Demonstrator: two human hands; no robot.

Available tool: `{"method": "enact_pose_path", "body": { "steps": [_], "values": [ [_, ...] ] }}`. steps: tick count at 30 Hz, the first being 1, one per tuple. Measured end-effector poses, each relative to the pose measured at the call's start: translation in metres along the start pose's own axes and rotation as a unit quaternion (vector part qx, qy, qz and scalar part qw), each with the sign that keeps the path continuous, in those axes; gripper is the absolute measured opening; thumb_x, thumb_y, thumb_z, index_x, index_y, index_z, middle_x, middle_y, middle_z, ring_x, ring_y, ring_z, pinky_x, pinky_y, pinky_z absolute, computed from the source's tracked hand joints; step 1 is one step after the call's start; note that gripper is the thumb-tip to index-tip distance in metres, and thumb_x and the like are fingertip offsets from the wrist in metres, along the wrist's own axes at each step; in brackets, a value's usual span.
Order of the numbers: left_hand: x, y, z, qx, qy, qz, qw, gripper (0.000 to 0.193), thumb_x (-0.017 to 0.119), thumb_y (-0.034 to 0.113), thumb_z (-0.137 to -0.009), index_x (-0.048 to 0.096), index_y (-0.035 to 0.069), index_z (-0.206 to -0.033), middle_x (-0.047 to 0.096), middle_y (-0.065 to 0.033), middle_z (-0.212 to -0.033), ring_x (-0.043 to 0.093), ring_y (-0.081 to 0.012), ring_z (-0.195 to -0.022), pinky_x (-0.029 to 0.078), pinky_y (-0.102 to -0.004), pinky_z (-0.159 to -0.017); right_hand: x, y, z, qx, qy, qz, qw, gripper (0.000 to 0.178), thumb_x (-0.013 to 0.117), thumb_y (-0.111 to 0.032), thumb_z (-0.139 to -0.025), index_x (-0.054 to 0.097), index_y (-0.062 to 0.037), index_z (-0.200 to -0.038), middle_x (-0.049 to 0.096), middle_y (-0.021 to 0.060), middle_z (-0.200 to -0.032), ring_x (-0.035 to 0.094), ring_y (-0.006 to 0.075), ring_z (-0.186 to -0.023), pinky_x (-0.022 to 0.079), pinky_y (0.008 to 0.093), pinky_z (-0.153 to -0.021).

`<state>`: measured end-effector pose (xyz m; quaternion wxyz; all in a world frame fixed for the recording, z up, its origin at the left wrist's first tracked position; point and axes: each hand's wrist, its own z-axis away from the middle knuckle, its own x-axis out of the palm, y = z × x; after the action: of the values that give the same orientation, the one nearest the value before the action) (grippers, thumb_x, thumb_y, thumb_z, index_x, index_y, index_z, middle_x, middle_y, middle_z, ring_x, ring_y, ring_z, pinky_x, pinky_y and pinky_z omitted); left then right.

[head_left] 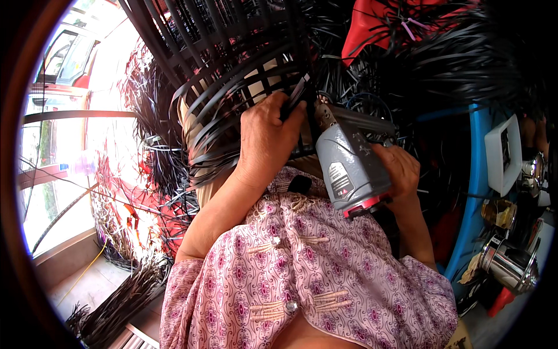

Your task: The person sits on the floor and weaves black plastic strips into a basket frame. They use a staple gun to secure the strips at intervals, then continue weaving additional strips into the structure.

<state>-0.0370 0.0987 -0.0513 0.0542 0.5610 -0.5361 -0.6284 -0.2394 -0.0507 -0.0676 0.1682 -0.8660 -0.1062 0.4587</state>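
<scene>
A half-woven basket of flat black plastic strips (218,75) rests over my lap, its loose strips fanning out at the far left. My left hand (264,131) is closed at its right side, pinching a folded black strip (295,96) between thumb and fingers. In my right hand (401,166) is a grey staple gun (343,157) with a red-rimmed rear cap. Its metal nose points up beside the left fingertips, close to the weave. The right fingers are wrapped round the handle, partly hidden behind the tool's body.
Heaps of loose black strips (465,64) lie at the far right, near red plastic sheeting (369,26). A blue tub (478,157) stands on the right, with a white tray (494,157) and a steel pot (511,264) beyond. Another strip bundle (119,305) lies on the floor at lower left.
</scene>
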Motion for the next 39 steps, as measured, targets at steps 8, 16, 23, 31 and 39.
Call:
{"method": "enact_pose_path", "body": {
  "steps": [8,16,23,31,39],
  "values": [
    [0.0,-0.002,0.002,0.011,-0.01,-0.012,1.0,0.023,0.07,0.02,-0.084,0.059,0.0,-0.079,0.063,-0.0192,-0.074,0.064,-0.0399,-0.072,0.049,-0.0434,-0.062,0.001,-0.001,0.0,-0.011,0.0,0.009,1.0,0.049,0.075,-0.026,-0.071,0.063,-0.0046,-0.113,0.06,0.0101,-0.075,0.063,0.0272,-0.067,0.051,0.038,-0.06],
    [0.002,-0.003,0.001,0.013,-0.007,-0.015,1.0,0.023,0.07,0.019,-0.083,0.059,0.0,-0.077,0.063,-0.0189,-0.074,0.063,-0.0401,-0.072,0.049,-0.0433,-0.062,0.002,0.001,0.002,-0.007,0.004,0.009,1.0,0.048,0.074,-0.023,-0.071,0.063,-0.004,-0.114,0.061,0.0106,-0.076,0.063,0.0269,-0.066,0.05,0.0379,-0.06],
    [0.004,-0.005,0.001,0.02,-0.005,-0.019,1.0,0.022,0.07,0.019,-0.083,0.059,0.0,-0.079,0.064,-0.0184,-0.077,0.064,-0.0399,-0.074,0.05,-0.0434,-0.063,0.002,-0.002,-0.003,-0.009,-0.001,0.005,1.0,0.046,0.074,-0.021,-0.072,0.063,-0.0035,-0.113,0.061,0.0104,-0.075,0.062,0.0269,-0.064,0.049,0.0377,-0.059],
    [0.004,-0.006,0.001,0.012,-0.009,-0.025,1.0,0.021,0.07,0.02,-0.083,0.061,0.0,-0.082,0.065,-0.0188,-0.078,0.065,-0.0396,-0.075,0.05,-0.0436,-0.064,-0.001,-0.002,-0.007,-0.008,-0.009,0.006,1.0,0.045,0.075,-0.019,-0.071,0.063,-0.0036,-0.112,0.061,0.0105,-0.074,0.063,0.0271,-0.065,0.049,0.0377,-0.059],
    [0.003,-0.004,0.001,0.011,-0.015,-0.013,1.0,0.02,0.07,0.018,-0.082,0.061,0.0,-0.082,0.065,-0.0189,-0.079,0.064,-0.04,-0.076,0.05,-0.0436,-0.064,-0.002,-0.002,-0.008,-0.009,-0.01,0.009,1.0,0.046,0.075,-0.015,-0.068,0.064,-0.0039,-0.112,0.062,0.0106,-0.075,0.063,0.0268,-0.065,0.05,0.0372,-0.06]
  ]
}}
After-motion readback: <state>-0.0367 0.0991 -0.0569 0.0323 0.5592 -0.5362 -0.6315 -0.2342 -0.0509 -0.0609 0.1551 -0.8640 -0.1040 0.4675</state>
